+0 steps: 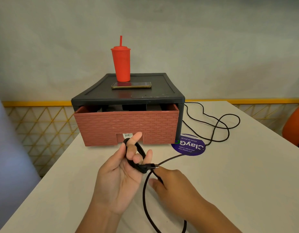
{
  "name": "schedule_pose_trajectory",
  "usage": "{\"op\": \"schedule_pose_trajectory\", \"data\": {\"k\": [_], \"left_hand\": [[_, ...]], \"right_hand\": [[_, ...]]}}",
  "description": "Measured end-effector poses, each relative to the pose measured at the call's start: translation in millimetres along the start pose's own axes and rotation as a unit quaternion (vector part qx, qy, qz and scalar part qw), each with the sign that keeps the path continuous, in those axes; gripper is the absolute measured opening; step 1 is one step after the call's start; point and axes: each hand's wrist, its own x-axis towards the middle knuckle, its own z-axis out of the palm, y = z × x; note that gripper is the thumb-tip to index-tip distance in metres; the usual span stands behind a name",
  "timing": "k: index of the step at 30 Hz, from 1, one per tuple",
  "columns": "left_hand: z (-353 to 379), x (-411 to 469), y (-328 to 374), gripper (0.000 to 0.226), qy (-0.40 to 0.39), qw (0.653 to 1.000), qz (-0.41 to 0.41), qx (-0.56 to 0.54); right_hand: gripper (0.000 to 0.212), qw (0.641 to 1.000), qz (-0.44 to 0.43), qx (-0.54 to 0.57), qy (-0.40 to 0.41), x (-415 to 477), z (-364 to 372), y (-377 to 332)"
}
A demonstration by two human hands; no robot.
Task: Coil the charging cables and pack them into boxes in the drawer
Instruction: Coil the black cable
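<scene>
A black charging cable (146,195) is wound in a small loop around the fingers of my left hand (120,174), palm up in front of the drawer; its plug sticks out to the right. My right hand (169,184) pinches the cable just below the plug, and the slack hangs in a big loop toward the table's near edge. The rest of the cable runs right across the table. Behind stands a black drawer unit (128,96) with its brick-patterned red drawer (127,126) pulled slightly out; dark boxes show inside.
A red tumbler with straw (121,64) and a phone (131,85) sit on top of the unit. More black cable (219,125) lies looped on the white table (237,174) at right, over a purple round sticker (189,146). An orange chair (295,126) is at far right.
</scene>
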Motion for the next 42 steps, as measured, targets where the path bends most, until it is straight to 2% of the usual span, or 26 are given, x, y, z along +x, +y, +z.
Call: {"op": "schedule_pose_trajectory", "data": {"k": [2, 3, 5, 8, 10, 12, 14, 16, 19, 22, 26, 28, 30, 32, 36, 37, 39, 42], "left_hand": [[-1, -1, -2, 0.088, 0.055, 0.998, 0.019, -0.029], [4, -1, -5, 0.086, 0.064, 0.997, 0.037, -0.005], [10, -1, -10, 0.064, 0.077, 0.994, 0.059, 0.052], [17, -2, -16, 0.049, 0.089, 0.972, 0.067, 0.205], [15, -4, -23, 0.032, 0.066, 0.914, 0.093, 0.388], [7, -3, -28, 0.038, 0.034, 0.825, 0.086, 0.557], [0, -2, -29, 0.045, -0.008, 0.738, 0.05, 0.673], [-3, -1, -26, 0.057, -0.025, 0.674, 0.019, 0.738], [-7, 2, -21, 0.061, -0.015, 0.618, -0.014, 0.786], [-3, 1, -21, 0.053, -0.028, 0.58, -0.035, 0.813], [10, -2, -20, 0.045, -0.051, 0.575, -0.073, 0.813], [13, -2, -18, 0.046, -0.056, 0.564, -0.094, 0.819], [12, -2, -18, 0.04, -0.054, 0.535, -0.08, 0.839], [9, -1, -18, 0.033, -0.044, 0.51, -0.051, 0.857], [5, 1, -21, 0.033, -0.001, 0.469, -0.001, 0.883], [4, 1, -21, 0.033, 0.012, 0.455, 0.009, 0.89], [3, 3, -23, 0.033, 0.031, 0.429, 0.021, 0.903], [0, 6, -23, 0.031, 0.046, 0.414, 0.029, 0.909]], "right_hand": [[0.029, 0.998, -0.006, -0.051, -0.019, -2, 0, -3], [0.033, 0.997, -0.008, -0.072, -0.027, -3, -1, -5], [0.038, 0.994, -0.01, -0.102, -0.044, -5, -3, -7], [0.035, 0.991, -0.01, -0.097, -0.091, -7, -5, -7], [0.02, 0.989, -0.007, -0.062, -0.133, -8, -8, -6], [0.01, 0.984, -0.022, -0.038, -0.173, -7, -8, -4], [0.012, 0.976, -0.016, -0.019, -0.218, -7, -12, -2], [0.022, 0.971, 0.003, -0.005, -0.239, -6, -22, 0], [0.027, 0.974, 0.071, 0.059, -0.204, -8, -41, 4], [0.029, 0.98, 0.129, 0.092, -0.116, -8, -56, 14], [0.035, 0.985, 0.163, 0.051, 0.03, -8, -64, 22], [0.035, 0.981, 0.175, 0.052, 0.068, -8, -65, 21], [0.036, 0.98, 0.181, 0.053, 0.068, -9, -65, 22], [0.036, 0.979, 0.189, 0.074, 0.034, -10, -67, 24], [0.037, 0.953, 0.222, 0.197, -0.052, -14, -76, 28], [0.036, 0.955, 0.228, 0.185, -0.042, -14, -76, 31], [0.031, 0.964, 0.248, 0.082, 0.043, -14, -76, 37], [0.025, 0.933, 0.278, -0.093, 0.209, -15, -78, 37]]}}
